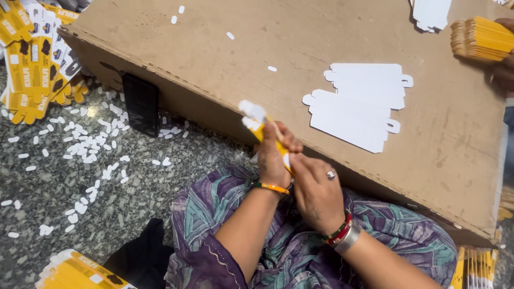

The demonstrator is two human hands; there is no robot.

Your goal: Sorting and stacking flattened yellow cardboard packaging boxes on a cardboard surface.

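My left hand (274, 155) grips a small yellow and white die-cut card (258, 122) that sticks up and to the left from the fist. Just beside it, my right hand (316, 184), with a ring on one finger, pinches the card's lower end. Both hands hover over my lap, near the front edge of a large brown cardboard sheet (267, 37). Two flat white die-cut blanks (358, 107) lie on the cardboard, to the right of my hands.
Another person's hand (503, 59) at the far right holds a stack of yellow cards (479, 38). Printed yellow cards (32, 64) pile up at the far left. White paper punch-outs (91, 144) litter the speckled floor. A black phone (140, 104) leans against the cardboard.
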